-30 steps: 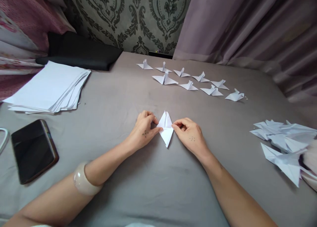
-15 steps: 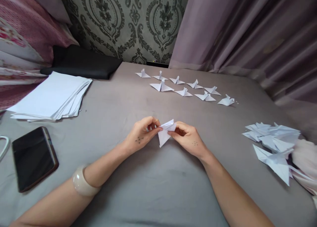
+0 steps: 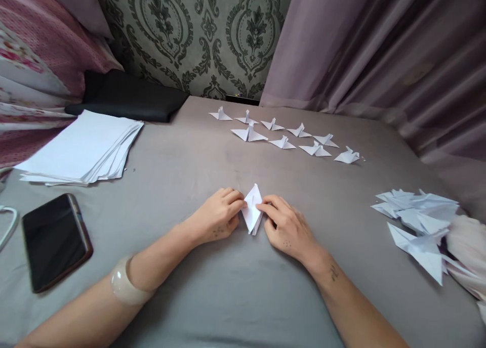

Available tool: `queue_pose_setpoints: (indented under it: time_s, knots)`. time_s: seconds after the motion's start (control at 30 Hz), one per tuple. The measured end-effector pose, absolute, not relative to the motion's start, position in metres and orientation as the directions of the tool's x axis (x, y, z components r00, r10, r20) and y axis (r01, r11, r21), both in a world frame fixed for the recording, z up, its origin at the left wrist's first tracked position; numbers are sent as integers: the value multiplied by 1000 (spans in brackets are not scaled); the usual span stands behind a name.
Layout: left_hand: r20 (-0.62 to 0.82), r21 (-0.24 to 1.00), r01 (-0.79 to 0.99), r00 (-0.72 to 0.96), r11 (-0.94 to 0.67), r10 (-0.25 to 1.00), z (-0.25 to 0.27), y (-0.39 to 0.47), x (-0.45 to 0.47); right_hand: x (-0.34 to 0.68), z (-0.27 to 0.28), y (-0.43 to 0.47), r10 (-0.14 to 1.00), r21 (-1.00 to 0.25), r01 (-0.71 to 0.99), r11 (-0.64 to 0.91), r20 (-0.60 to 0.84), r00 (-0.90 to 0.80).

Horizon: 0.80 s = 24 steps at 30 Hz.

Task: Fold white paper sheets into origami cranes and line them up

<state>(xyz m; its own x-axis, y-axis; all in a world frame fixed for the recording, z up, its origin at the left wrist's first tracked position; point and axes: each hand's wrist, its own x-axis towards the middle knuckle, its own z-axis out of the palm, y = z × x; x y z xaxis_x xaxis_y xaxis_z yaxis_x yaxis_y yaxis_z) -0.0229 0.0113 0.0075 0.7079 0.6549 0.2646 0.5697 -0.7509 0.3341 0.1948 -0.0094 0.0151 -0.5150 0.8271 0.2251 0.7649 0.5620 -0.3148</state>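
A small white folded paper (image 3: 252, 211) in a long diamond shape lies between my hands, one point toward the wall and split ends toward me. My left hand (image 3: 220, 214) is closed at its left edge, fingertips pressed on the paper and the thumb mostly hidden. From the right, my right hand (image 3: 289, 228) is also closed, its index fingertip on the paper's face near the right edge. Beyond the hands, several white origami cranes (image 3: 249, 133) stand in two rows with their wings spread.
Flat folded papers (image 3: 425, 216) are heaped at the right beside a pale cloth (image 3: 469, 247). At the left are a stack of white sheets (image 3: 76, 145), a phone (image 3: 56, 244) and a white cable (image 3: 9, 226). A black folded item (image 3: 129, 95) lies behind the stack. Purple curtains (image 3: 341, 44) hang at the back right.
The paper has turned from a tilted, partly folded shape to an upright diamond lying lower. Both hands have rolled palm-down, with fingertips now pressing on its sides.
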Motion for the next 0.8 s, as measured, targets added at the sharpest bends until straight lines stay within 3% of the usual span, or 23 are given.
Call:
queue_pose_setpoints:
  time_s: [0.13, 0.27, 0.6, 0.8]
  knots:
    - [185, 600, 547, 616, -584, 766, 11, 11, -27, 196, 24, -15, 892, -441, 781, 443, 127, -435]
    - [99, 712, 530, 574, -461, 813, 14, 16, -28, 193, 25, -14, 909, -483, 777, 404, 116, -401]
    - [41, 753, 590, 399, -291, 916, 5, 20, -18, 187, 11, -9, 981, -621, 759, 195, 109, -163]
    - [47, 717, 634, 370, -289, 928, 8, 18, -11, 181, 7, -4, 993, -671, 732, 116, 81, -83]
